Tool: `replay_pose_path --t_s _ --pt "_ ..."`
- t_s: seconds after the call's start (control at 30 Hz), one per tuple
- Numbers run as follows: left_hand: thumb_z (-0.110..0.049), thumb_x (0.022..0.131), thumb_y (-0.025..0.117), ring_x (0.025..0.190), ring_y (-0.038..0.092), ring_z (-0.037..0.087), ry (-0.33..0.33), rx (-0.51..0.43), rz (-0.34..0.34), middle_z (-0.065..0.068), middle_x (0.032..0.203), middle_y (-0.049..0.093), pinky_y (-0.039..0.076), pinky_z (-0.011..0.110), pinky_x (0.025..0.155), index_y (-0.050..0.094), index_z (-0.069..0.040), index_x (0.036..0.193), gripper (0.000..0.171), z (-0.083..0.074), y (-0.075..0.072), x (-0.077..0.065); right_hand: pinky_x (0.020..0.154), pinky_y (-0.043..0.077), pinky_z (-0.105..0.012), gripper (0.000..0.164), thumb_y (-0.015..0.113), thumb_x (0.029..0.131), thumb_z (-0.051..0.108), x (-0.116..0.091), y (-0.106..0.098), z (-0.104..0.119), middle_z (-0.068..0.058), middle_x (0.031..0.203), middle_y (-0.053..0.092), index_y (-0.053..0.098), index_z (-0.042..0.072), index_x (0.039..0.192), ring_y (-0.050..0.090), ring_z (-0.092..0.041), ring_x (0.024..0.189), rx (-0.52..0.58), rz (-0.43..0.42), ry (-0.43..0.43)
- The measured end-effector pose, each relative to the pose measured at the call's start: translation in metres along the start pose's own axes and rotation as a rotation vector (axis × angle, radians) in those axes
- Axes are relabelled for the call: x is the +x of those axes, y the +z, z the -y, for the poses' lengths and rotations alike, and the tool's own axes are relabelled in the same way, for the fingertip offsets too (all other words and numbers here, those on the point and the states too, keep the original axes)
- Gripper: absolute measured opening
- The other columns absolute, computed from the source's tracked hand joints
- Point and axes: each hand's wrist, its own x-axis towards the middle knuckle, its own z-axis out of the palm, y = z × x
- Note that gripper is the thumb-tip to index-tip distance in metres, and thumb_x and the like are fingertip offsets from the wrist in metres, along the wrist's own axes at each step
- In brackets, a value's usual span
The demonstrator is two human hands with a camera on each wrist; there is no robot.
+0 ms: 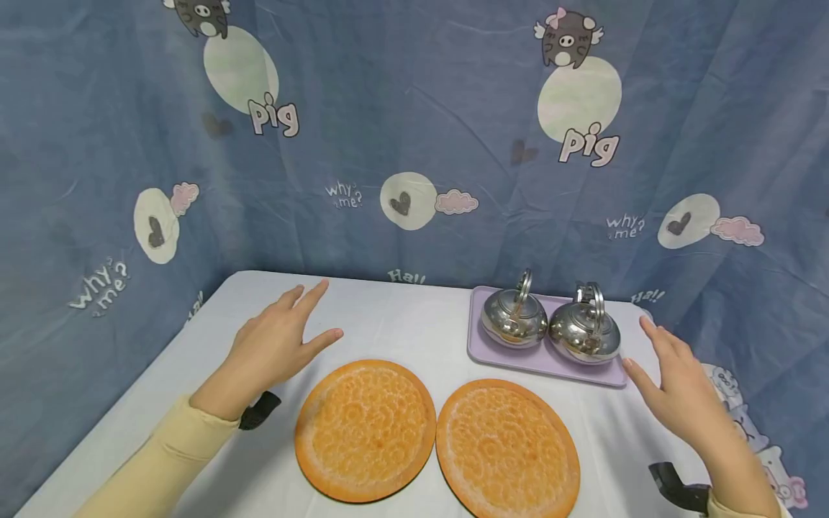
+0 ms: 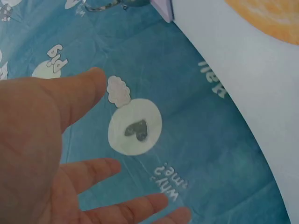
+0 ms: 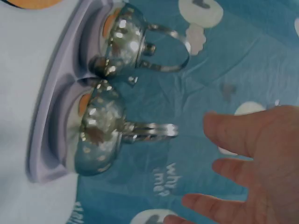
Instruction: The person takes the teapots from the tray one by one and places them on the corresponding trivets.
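Observation:
My left hand [image 1: 268, 345] hovers above the left part of the table, fingers spread and holding nothing. Off to the right, my right hand [image 1: 686, 392] is raised beside the tray, its fingers extended and apart from everything. Two shiny metal teapots with loop handles, a left teapot [image 1: 514, 320] and a right teapot [image 1: 585, 334], stand side by side on a light purple tray [image 1: 550, 365]. The right teapot is nearest to my right hand. Two round, orange-brown mats with a bread-like print, a left mat [image 1: 365, 432] and a right mat [image 1: 508, 450], lie close together at the front.
A white cloth covers the table [image 1: 401, 324]. Behind it and along both sides hangs a blue printed curtain [image 1: 414, 108]. Black straps with camera mounts sit at both wrists, such as the left mount [image 1: 259, 411].

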Motion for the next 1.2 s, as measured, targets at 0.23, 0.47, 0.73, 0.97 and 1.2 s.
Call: replay_pose_path --t_s 0.23,0.47,0.73,0.97,1.2 --pt "-0.054 0.095 0.062 0.122 0.059 0.044 0.025 -0.119 0.016 0.022 0.145 0.052 0.054 0.065 0.082 0.032 -0.020 0.158 0.077 -0.013 0.002 0.023 0.086 0.043 -0.073 0.066 0.050 0.106 0.026 0.009 0.004 -0.025 -0.044 0.138 0.040 0.020 -0.005 0.156 0.048 -0.063 0.118 0.094 0.078 0.079" --pt "-0.050 0.097 0.062 0.114 0.066 0.035 0.043 -0.214 0.036 0.017 0.132 0.064 0.056 0.058 0.083 0.040 -0.017 0.153 0.069 -0.024 0.006 0.044 0.096 0.046 -0.069 0.066 0.039 0.109 0.035 0.018 0.018 -0.048 -0.044 0.146 0.035 0.017 -0.007 0.156 0.042 -0.062 0.129 0.255 0.223 0.253" --pt "-0.046 0.098 0.062 0.103 0.071 0.027 0.096 -0.384 0.052 0.010 0.121 0.070 0.058 0.046 0.087 0.050 -0.021 0.147 0.056 -0.033 0.017 0.070 0.092 0.057 -0.049 0.061 0.038 0.109 0.028 0.030 0.041 -0.077 -0.044 0.143 0.038 0.021 -0.010 0.153 0.051 -0.055 0.124 0.401 0.248 0.346" --pt "-0.042 0.099 0.063 0.090 0.070 0.017 0.120 -0.544 0.038 0.002 0.109 0.072 0.059 0.037 0.076 0.059 -0.027 0.138 0.041 -0.043 0.032 0.088 0.072 0.056 -0.019 0.060 0.041 0.108 0.023 0.043 0.059 -0.090 -0.043 0.144 0.039 0.020 -0.011 0.153 0.067 -0.017 0.100 0.467 0.238 0.431" --pt "-0.039 0.100 0.063 0.076 0.069 0.012 0.128 -0.666 0.086 -0.001 0.099 0.071 0.057 0.031 0.065 0.061 -0.028 0.134 0.036 -0.052 0.041 0.104 0.070 0.056 -0.017 0.059 0.040 0.107 0.023 0.048 0.071 -0.093 -0.044 0.144 0.037 0.022 -0.013 0.152 0.065 -0.029 0.107 0.511 0.250 0.496"
